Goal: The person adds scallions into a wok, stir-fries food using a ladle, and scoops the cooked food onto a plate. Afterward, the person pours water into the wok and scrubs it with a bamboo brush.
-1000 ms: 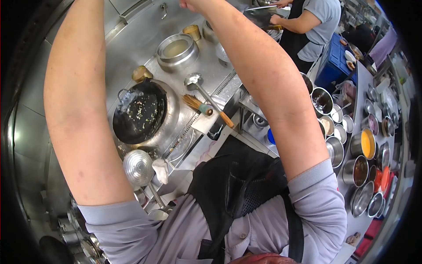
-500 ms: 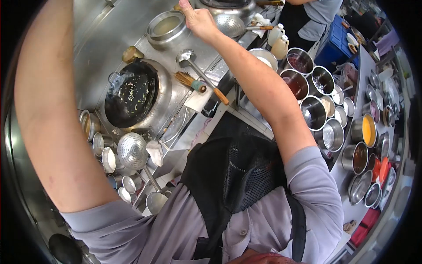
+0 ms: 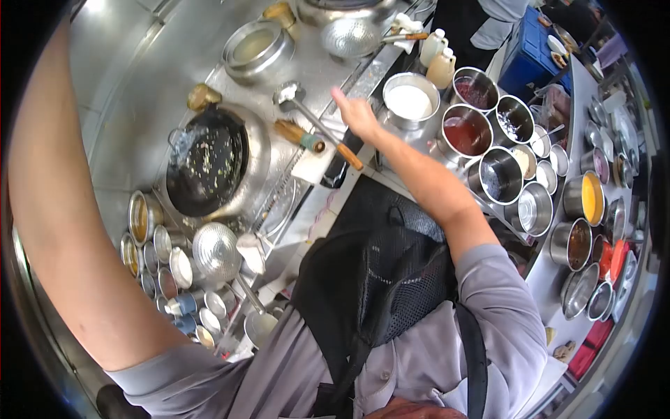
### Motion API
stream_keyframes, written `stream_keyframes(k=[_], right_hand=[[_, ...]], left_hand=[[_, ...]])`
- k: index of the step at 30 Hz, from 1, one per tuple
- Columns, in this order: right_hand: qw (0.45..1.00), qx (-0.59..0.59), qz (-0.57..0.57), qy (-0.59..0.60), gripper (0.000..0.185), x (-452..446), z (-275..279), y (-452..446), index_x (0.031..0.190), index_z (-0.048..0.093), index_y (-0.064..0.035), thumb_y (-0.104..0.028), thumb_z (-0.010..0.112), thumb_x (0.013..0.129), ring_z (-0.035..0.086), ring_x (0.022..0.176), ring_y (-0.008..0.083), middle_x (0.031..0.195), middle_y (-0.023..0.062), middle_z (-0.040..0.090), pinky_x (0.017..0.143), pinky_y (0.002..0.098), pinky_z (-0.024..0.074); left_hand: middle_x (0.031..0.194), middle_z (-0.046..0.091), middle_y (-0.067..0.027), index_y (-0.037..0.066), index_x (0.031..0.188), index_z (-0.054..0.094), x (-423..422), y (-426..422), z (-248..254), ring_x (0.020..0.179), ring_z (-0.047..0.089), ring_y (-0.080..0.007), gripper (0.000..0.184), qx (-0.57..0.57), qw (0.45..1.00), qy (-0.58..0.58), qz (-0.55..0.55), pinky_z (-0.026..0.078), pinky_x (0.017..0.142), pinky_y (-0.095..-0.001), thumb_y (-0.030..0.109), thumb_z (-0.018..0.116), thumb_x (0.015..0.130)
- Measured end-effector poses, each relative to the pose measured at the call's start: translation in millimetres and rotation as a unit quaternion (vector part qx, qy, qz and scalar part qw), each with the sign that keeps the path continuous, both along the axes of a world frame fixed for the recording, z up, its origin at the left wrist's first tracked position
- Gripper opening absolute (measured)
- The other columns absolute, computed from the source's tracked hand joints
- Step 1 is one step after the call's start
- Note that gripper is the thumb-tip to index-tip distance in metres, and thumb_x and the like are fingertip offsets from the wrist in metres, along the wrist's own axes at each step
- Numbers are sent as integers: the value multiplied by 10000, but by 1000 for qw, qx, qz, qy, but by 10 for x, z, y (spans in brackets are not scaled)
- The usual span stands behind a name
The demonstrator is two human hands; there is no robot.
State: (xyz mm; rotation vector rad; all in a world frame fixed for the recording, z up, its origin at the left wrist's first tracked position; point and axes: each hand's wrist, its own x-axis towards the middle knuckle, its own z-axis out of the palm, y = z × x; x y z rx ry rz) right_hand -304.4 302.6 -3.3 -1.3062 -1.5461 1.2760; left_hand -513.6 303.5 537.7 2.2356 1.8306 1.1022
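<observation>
My right hand (image 3: pixel 359 117) is above the counter's front edge, with its thumb stretched out and nothing visible in it; the other fingers are partly hidden. Nearest to it is a ladle (image 3: pixel 313 120) with a wooden handle, lying across the counter, its bowl holding something white. Beside the ladle lies a bamboo wok brush (image 3: pixel 296 134). My left forearm (image 3: pixel 52 160) runs up past the frame's top left edge, and that hand is out of view. Between my arms, a black wok (image 3: pixel 207 162) sits on the burner, with pale and green bits inside and a little smoke.
A pot of cloudy liquid (image 3: pixel 252 49) and a perforated strainer (image 3: pixel 351 38) stand at the back. Another strainer (image 3: pixel 217 251) rests near several seasoning pots at left. On the right are a pot of white contents (image 3: pixel 409 103), a pot of red sauce (image 3: pixel 466 133) and a blue crate (image 3: pixel 522 52).
My right hand has come back toward me and to the right, from beside the rear pot to near the ladle's handle. My left forearm has shifted left.
</observation>
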Motion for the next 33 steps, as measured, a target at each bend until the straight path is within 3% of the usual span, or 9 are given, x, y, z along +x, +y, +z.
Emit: stream_keyframes(k=[5, 9, 12, 13, 17, 24, 27, 29, 33], right_hand=[[995, -65, -19, -67, 868, 375, -903, -401, 813, 673, 97, -719, 423, 973, 669, 915, 500, 870, 369, 637, 818, 526, 496], [987, -91, -55, -122, 922, 910, -1572, -967, 754, 673, 92, -759, 387, 962, 675, 820, 454, 763, 330, 640, 808, 531, 496], [966, -118, -48, -223, 915, 1514, -2053, -1696, 924, 720, 81, -753, 345, 971, 643, 1059, 505, 1036, 374, 663, 923, 550, 479], [948, -161, -24, -274, 581, 1765, -2316, -1969, 1155, 622, -69, -573, 376, 1005, 641, 1087, 477, 1039, 330, 671, 912, 548, 497], [842, -401, -198, -301, 586, 2451, -2680, -3386, 1108, 714, -8, -539, 491, 996, 647, 1161, 430, 1215, 270, 677, 969, 502, 522], [683, -529, -290, -411, 474, 2899, -3522, -4650, 1235, 661, 18, -330, 641, 914, 691, 1119, 331, 1226, 212, 688, 862, 404, 611], [758, -534, -314, -203, 692, 2684, -3380, -4117, 1383, 569, 18, -439, 666, 873, 535, 1351, 376, 1446, 255, 543, 1091, 417, 474], [818, -502, -234, -157, 650, 2270, -3236, -3327, 1078, 722, 57, -535, 702, 810, 705, 1045, 364, 1121, 260, 717, 935, 461, 537], [967, -161, 14, -196, 639, 1202, -1937, -1762, 1249, 682, -13, -573, 592, 953, 671, 1115, 379, 1218, 229, 698, 975, 443, 506]], left_hand=[[585, 416, 78, 189, 703, 464, -351, 224, 218, 479, 313, -59, 461, 3, 999, 6, 38, 229, 426, -254, 502, 485, 1040], [554, 330, 117, 243, 718, 456, -841, 504, 521, 442, 259, -12, 440, -16, 998, -16, 63, 173, 417, -205, 526, 454, 1055], [517, 334, 107, 230, 709, 449, -896, 378, 620, 389, 234, -26, 463, -31, 997, -14, 63, 152, 392, -226, 523, 434, 1068], [513, 342, 93, 217, 709, 448, -966, 366, 691, 390, 237, -37, 489, -65, 996, -4, 61, 149, 393, -233, 549, 414, 1067], [569, 436, 46, 179, 743, 486, -804, 286, 547, 428, 347, -50, 539, -28, 999, -16, 13, 254, 421, -214, 634, 443, 1028], [946, 628, -12, 138, 1139, 615, -799, 565, 132, 873, 663, -137, 760, -104, 994, -20, 26, 416, 867, -363, 837, 474, 875], [1331, 602, -133, 104, 1410, 542, -731, 761, -548, 1237, 562, -297, 828, -128, 988, -81, -25, 376, 1047, -502, 774, 435, 935], [1412, 573, -148, 103, 1453, 512, -619, 823, -1343, 1341, 494, -332, 854, -148, 979, -107, -89, 323, 1118, -572, 779, 392, 946], [1504, 506, -96, 49, 1558, 364, -355, 586, -3870, 1400, 456, -231, 700, -236, 891, -359, -147, 308, 1187, -404, 537, 442, 1062]])
